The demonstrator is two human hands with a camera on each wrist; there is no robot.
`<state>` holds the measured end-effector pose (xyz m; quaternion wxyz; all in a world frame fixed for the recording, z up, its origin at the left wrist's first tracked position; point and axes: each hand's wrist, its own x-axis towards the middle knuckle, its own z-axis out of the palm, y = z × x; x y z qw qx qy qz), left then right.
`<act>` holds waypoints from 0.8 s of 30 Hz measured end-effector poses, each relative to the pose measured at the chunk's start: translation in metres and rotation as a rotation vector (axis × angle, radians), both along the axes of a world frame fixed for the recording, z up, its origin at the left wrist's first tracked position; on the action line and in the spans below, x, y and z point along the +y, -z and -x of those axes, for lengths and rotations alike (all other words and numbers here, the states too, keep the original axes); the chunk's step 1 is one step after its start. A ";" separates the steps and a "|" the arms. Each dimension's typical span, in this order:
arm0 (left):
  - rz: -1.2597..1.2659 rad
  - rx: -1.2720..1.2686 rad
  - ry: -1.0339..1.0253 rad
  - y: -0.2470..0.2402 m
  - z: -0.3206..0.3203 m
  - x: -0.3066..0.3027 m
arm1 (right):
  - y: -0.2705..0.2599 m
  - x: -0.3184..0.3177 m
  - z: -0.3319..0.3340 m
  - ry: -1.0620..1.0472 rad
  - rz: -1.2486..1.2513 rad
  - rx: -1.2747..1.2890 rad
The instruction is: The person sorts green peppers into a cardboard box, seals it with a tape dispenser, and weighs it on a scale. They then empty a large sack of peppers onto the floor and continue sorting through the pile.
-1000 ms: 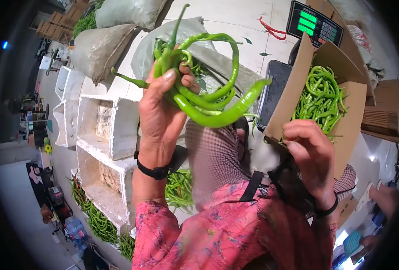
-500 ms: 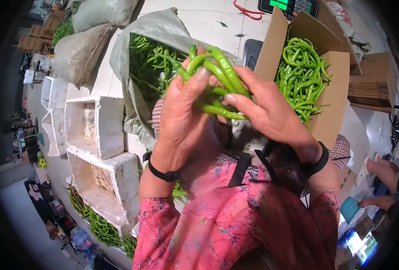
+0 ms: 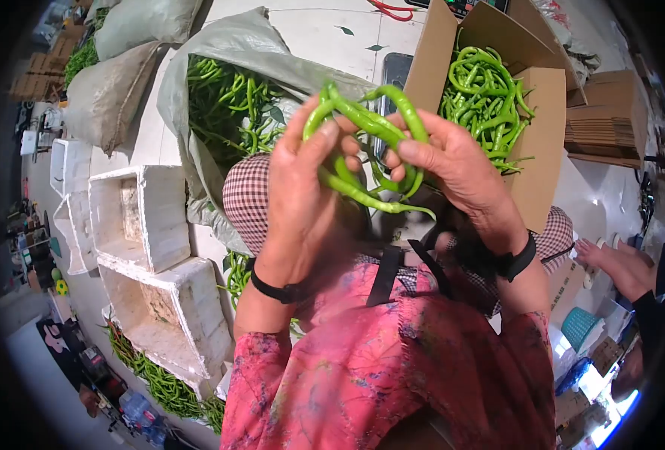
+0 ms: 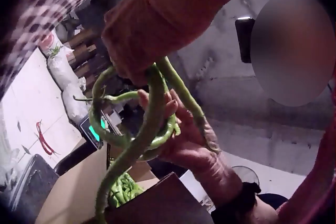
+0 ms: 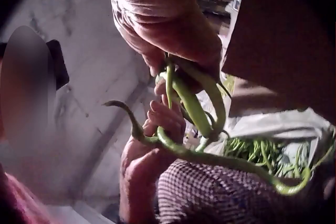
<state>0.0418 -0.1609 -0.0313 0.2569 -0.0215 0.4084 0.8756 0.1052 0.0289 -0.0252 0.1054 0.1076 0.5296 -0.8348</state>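
Several long, curled green chili peppers (image 3: 371,124) are held up between both hands in the head view. My left hand (image 3: 300,187) grips part of the bunch, thumb over the peppers. With thumb and fingers my right hand (image 3: 464,169) pinches the other side of it. In the left wrist view one long pepper (image 4: 134,145) hangs down from the left hand, and the right hand (image 4: 191,148) shows behind the loops. A curved pepper (image 5: 226,162) sticks out sideways across the right wrist view.
A cardboard box (image 3: 540,142) of green peppers stands at the right beside a dark tray (image 3: 397,69). An open sack (image 3: 175,97) holds more peppers at the left. White foam boxes (image 3: 152,259) and filled sacks (image 3: 111,94) stand farther left. Another person's arm (image 3: 617,270) shows at the right.
The right hand has come from beside the cardboard box to the bunch and now pinches it. The left hand has lowered the peppers, and their loops are spread differently between the hands.
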 end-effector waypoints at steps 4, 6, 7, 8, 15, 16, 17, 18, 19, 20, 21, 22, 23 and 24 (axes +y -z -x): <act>-0.059 0.053 0.003 -0.004 0.023 -0.008 | 0.006 0.013 -0.004 0.052 0.136 0.057; -0.025 0.038 0.060 -0.005 0.022 -0.009 | 0.011 0.032 -0.002 0.151 0.442 0.051; -0.051 0.007 0.133 -0.002 0.019 -0.011 | 0.019 0.041 -0.003 0.152 0.552 0.067; -0.076 -0.027 0.205 0.000 0.017 -0.013 | 0.023 0.046 -0.005 0.163 0.545 0.064; -0.050 -0.106 0.137 0.010 0.012 -0.011 | 0.021 0.040 -0.014 0.208 0.517 0.039; 0.145 -0.021 0.127 0.006 0.003 -0.004 | 0.020 0.038 -0.014 0.207 0.521 0.041; 0.174 0.001 0.172 0.008 -0.004 0.000 | 0.019 0.037 -0.015 0.200 0.509 0.043; 0.202 0.023 0.218 0.011 -0.008 0.004 | 0.020 0.036 -0.016 0.195 0.497 0.044; 0.199 0.027 0.237 0.010 -0.009 0.006 | 0.022 0.038 -0.017 0.199 0.497 0.044; 0.198 0.026 0.244 0.012 -0.008 0.007 | 0.025 0.041 -0.018 0.141 0.531 0.067; 0.225 0.056 0.188 0.014 -0.005 0.008 | 0.027 0.043 -0.020 0.085 0.565 0.090; 0.252 0.087 0.131 0.016 -0.004 0.009 | 0.026 0.044 -0.023 0.093 0.563 0.090; 0.241 0.053 0.101 0.017 -0.003 0.011 | 0.024 0.045 -0.026 0.061 0.570 0.071; 0.238 0.053 0.104 0.017 -0.003 0.011 | 0.022 0.045 -0.029 0.027 0.577 0.051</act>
